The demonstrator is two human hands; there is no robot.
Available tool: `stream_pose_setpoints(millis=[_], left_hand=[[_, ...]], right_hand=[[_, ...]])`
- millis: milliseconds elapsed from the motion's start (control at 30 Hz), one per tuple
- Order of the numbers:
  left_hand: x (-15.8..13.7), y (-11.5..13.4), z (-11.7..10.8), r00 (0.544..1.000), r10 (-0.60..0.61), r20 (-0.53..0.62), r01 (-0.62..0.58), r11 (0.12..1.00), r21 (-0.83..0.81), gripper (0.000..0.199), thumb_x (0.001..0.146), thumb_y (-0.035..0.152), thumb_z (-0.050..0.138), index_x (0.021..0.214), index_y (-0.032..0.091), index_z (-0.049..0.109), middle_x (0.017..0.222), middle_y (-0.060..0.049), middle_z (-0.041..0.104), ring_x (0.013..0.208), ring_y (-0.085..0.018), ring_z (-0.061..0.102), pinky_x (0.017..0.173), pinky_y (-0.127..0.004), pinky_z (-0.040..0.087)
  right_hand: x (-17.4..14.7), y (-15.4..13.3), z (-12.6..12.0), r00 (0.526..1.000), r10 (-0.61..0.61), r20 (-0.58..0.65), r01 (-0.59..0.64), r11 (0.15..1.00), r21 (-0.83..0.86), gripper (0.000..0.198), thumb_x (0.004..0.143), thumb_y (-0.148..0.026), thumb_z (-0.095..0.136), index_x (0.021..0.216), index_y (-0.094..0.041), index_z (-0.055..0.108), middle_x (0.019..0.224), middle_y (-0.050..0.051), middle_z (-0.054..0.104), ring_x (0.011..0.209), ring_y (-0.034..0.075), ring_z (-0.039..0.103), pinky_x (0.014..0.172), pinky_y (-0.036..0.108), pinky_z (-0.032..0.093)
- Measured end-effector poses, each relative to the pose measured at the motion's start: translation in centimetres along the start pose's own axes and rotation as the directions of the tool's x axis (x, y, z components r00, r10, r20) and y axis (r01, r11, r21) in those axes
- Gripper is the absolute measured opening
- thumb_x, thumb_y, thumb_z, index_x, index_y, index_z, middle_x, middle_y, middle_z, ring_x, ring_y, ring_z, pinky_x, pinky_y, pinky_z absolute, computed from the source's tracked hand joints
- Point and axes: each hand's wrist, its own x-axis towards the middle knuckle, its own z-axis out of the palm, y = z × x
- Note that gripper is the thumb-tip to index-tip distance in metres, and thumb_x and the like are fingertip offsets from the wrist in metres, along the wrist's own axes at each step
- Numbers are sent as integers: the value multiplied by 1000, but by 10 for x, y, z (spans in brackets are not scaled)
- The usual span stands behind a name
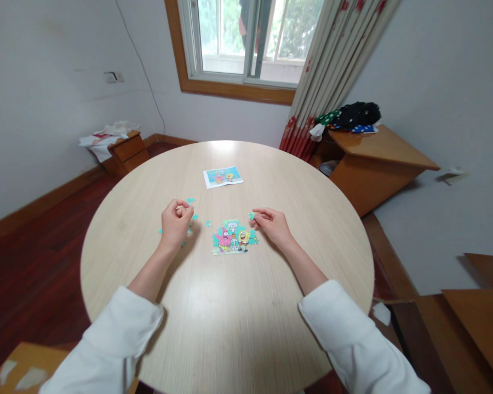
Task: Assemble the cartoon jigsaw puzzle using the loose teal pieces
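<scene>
Puzzle (233,238), 1, part assembled: lies flat near the middle of the table (230,328), between the 2 hands; shows 3 figures, 1 pink, 1 pale, 1 yellow, on turquoise; lower edge mostly straight, upper edge ragged. Right hand (273,223): thumb and fingers pinched on 1 turquoise piece (252,216), just beside the puzzle's upper right. Single piece (208,223), 1: on the table, apart from the puzzle, near its upper left. Left hand (176,219): fingers curled in, narrow; cannot tell whether anything is held. Loose pieces (195,217), several, turquoise: scattered around and partly hidden by that hand. Sheet (224,177), 1: beyond the puzzle, printed with pink and yellow figures on blue. Sleeves (123,323), 2, white, cuffs folded. Window (246,44), 1, brown-framed, behind the table; curtain (332,60), pale with red lower end, at its right. Cabinet (378,158), wooden, right rear, bearing piled cloths (353,116).
</scene>
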Motion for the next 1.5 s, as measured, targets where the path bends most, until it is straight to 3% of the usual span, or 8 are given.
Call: stream_pose_setpoints(millis=[200, 500, 1000, 1500], left_hand=[[1, -1, 0, 1000, -3, 4, 3, 1000, 4, 11, 68, 24, 57, 67, 19, 47, 39, 12, 30, 36, -6, 24, 40, -18, 18], [1, 0, 1, 1000, -2, 2, 2, 1000, 15, 11, 67, 22, 59, 65, 19, 48, 38, 12, 31, 36, -5, 25, 41, -18, 19], [1, 1, 1, 1000, -16, -8, 16, 999, 31, 13, 65, 22, 60, 62, 19, 48, 37, 12, 32, 36, -6, 25, 40, -19, 20], [0, 1, 0, 1000, -5, -1, 5, 1000, 22, 15, 64, 21, 61, 61, 20, 46, 36, 12, 32, 35, -6, 26, 40, -19, 19]], right_hand=[[2, 3, -2, 998, -61, -5, 61, 997, -52, 33, 64, -36, 66, 87, -13, 71, 71, 4, 69, 59, 13, 61, 61, 29, 51], [2, 3, -5, 984, -175, -36, 158, 947, -279, 25, 75, -25, 53, 87, -16, 73, 89, 7, 73, 72, 15, 65, 69, 30, 52], [1, 5, -6, 966, -259, 29, 248, 883, -399, 25, 79, -18, 50, 88, -18, 73, 91, 7, 72, 81, 16, 65, 76, 31, 50], [1, 5, -7, 962, -269, 39, 256, 850, -460, 28, 79, -17, 47, 89, -17, 73, 89, 7, 71, 78, 16, 63, 73, 29, 48]])
